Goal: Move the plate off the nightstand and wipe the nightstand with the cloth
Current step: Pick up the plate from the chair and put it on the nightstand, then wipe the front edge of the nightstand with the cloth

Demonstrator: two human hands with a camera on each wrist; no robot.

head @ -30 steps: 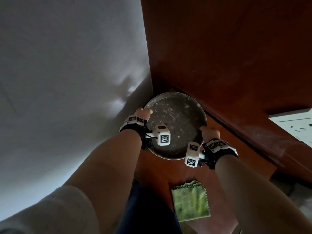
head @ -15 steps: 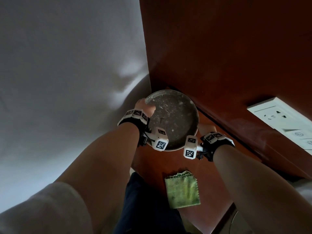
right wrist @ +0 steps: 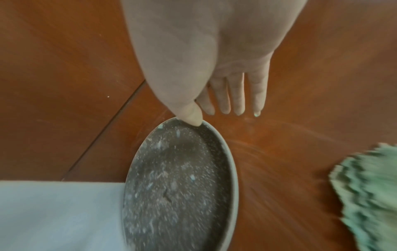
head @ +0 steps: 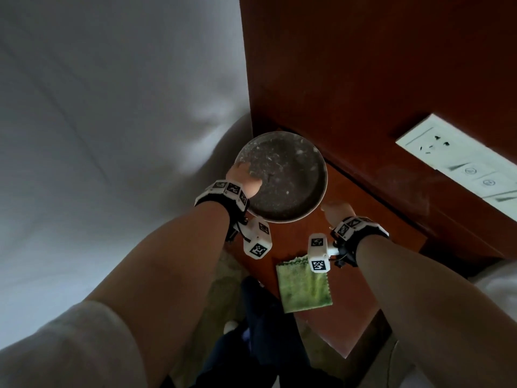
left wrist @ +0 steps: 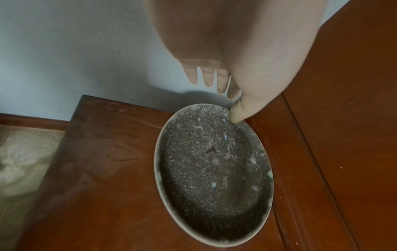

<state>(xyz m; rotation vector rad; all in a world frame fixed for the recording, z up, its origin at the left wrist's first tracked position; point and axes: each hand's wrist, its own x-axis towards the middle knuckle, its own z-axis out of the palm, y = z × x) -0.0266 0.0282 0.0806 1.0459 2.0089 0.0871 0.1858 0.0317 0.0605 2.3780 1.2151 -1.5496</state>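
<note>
Plate (head: 288, 175), dark and speckled, sits over the nightstand (head: 361, 233) back corner by the white bedding (head: 112, 135); I have it pinched at opposite rims. Left hand (head: 242, 179) thumb on its left edge, right hand (head: 335, 210) thumb on the near right rim, fingers underneath. Green cloth (head: 303, 287) lies flat nearer me, apart from the plate.
</note>
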